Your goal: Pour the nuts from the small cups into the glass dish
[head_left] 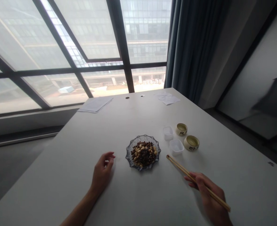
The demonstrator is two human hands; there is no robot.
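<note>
My right hand [208, 194] grips a pair of wooden chopsticks [184, 171], which slant up and left over the table. A small dark piece [168, 156] seems to sit between their tips, too small to name. The tips lie between a scalloped glass bowl [128, 156] and a clear plastic cup [176, 147]. Pistachios [137, 153] and dark brown pieces [146, 157] are heaped in the glass bowl. To the bowl's left, my left hand [103, 169] rests on the table, loosely curled, with thumb and fingers apart and nothing in it.
A second plastic cup [168, 133] stands behind the first. Two ceramic cups with dark characters, a nearer one [191, 143] and a farther one [181, 129], stand to their right. Papers [96, 104] and crumpled tissue [168, 98] lie at the white table's [119, 122] far end.
</note>
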